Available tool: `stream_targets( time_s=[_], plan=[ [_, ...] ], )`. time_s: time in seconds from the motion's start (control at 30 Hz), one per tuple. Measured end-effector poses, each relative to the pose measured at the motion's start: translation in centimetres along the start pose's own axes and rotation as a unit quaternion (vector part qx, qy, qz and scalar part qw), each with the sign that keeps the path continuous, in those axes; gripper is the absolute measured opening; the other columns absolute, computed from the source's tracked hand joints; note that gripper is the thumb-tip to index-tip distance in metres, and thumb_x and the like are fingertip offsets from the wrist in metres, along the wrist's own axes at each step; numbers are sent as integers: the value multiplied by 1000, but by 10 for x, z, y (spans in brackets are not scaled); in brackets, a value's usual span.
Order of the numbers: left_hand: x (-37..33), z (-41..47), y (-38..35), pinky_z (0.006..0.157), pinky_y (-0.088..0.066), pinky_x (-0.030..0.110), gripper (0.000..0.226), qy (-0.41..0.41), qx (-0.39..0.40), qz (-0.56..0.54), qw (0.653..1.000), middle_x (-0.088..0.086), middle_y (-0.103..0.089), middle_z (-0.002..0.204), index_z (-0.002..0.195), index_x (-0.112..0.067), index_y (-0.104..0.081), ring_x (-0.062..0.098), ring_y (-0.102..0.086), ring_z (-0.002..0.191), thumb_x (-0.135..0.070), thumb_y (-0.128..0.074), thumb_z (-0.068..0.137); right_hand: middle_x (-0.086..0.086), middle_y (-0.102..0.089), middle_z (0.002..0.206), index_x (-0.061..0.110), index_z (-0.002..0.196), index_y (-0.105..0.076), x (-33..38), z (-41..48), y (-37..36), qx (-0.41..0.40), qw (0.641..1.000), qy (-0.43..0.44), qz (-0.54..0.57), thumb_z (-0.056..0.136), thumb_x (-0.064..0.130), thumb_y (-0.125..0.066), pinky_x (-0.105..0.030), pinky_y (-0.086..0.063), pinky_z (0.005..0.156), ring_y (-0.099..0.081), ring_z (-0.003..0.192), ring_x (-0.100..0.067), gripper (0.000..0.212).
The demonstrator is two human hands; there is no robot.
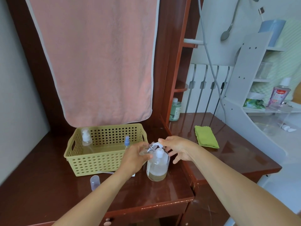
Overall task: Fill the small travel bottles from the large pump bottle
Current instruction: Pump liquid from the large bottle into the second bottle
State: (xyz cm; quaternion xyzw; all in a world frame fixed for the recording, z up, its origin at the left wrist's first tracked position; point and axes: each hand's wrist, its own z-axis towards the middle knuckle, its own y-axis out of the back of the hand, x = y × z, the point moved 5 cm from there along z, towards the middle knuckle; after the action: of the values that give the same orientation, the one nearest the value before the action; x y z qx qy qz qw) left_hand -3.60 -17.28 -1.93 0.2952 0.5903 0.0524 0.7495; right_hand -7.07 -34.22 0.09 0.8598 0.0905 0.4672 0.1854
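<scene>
Two hands meet at pump bottle (157, 168), upright on table (48, 185) just right of basket (91, 160). Left hand (135, 158) curls round small bottle (146, 150), tilted, long axis slanting up-right, open neck at spout (156, 144); touching or not, cannot tell. Right hand (177, 149) nearer pump: forefinger lies on top, other fingers loose, holding nothing. Press likely next; neck must sit under spout.

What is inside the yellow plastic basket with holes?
A clear pump bottle stands left, a blue-topped spray bottle right. The front wall of the yellow basket and the left hand hide most of the floor.
</scene>
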Motion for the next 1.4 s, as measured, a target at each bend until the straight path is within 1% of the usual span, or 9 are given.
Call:
stream_targets(
  time_s=[0.13, 0.27, 0.47, 0.57, 0.7, 0.9, 1.03, 1.17, 1.4],
  plan=[
    [0, 1, 0, 92, -45, 31, 30, 2, 4, -6, 1000, -6, -67, 110, 109, -24, -65, 8, -55, 102, -21, -75, 80, -21, -42, 143, 9, 135, -46, 2, 0, 3, 13, 1000, -12, 0, 93, 40, -57, -62, -37, 102, -43, 129, -39, 53],
    [1, 2, -1, 88, -44, 29, 29, 0, 2, -4, 1000, -8, -67, 107, 106, -27, -65, 8, -57, 99, -21, -75, 80, -19, -41, 143, 11, 136, -45, 8, 3, 1, 15, 999, -23, -17, 94, 37, -55, -65, -38, 99, -43, 129, -37, 50],
    [4, -1, -3, 88, -47, 31, 24, 5, 4, -15, 1000, -8, -68, 103, 99, -29, -65, 9, -59, 97, -19, -75, 79, -17, -38, 146, 10, 140, -38, 4, 2, -2, 17, 999, -41, -24, 93, 36, -57, -67, -37, 98, -40, 132, -35, 57],
    [1, -3, 0, 83, -45, 27, 21, -2, 3, -17, 1000, -7, -68, 99, 94, -27, -64, 8, -58, 93, -18, -75, 80, -19, -40, 144, 8, 140, -39, 6, 0, 2, 23, 998, -41, -32, 92, 37, -59, -66, -37, 99, -42, 130, -37, 60],
    [-1, 0, 4, 86, -46, 29, 25, -1, -3, -15, 1000, -8, -69, 101, 100, -28, -66, 8, -59, 98, -20, -76, 79, -23, -40, 144, 7, 141, -39, 16, 2, 3, 29, 998, -38, -49, 92, 36, -58, -65, -36, 101, -43, 129, -40, 60],
    [3, -2, 0, 92, -49, 35, 36, 1, -13, 25, 1000, -10, -68, 110, 110, -27, -65, 8, -59, 106, -23, -78, 76, -21, -41, 143, 11, 146, -30, 9, 4, -5, 27, 996, -62, -54, 93, 38, -55, -73, -32, 96, -41, 131, -36, 64],
    [1, -4, 0, 88, -49, 33, 32, 2, -19, 21, 1000, -10, -69, 105, 106, -28, -66, 9, -60, 102, -23, -78, 76, -25, -39, 143, 8, 145, -31, 10, 1, -1, 42, 996, -60, -43, 93, 37, -56, -69, -37, 96, -42, 129, -41, 65],
    [-5, -3, 3, 86, -50, 35, 26, -4, -24, 9, 1000, -10, -70, 99, 99, -26, -67, 9, -60, 94, -21, -77, 77, -27, -39, 142, 4, 140, -40, 16, -3, 5, 46, 997, -49, -42, 95, 35, -55, -67, -36, 100, -42, 129, -44, 57],
    [3, -4, 0, 89, -49, 36, 30, 5, -15, 19, 1000, -10, -69, 104, 103, -29, -66, 9, -61, 100, -23, -78, 76, -21, -36, 145, 9, 145, -31, 3, 7, -4, 22, 998, -48, -21, 94, 35, -55, -67, -36, 99, -41, 130, -40, 62]
  ],
)
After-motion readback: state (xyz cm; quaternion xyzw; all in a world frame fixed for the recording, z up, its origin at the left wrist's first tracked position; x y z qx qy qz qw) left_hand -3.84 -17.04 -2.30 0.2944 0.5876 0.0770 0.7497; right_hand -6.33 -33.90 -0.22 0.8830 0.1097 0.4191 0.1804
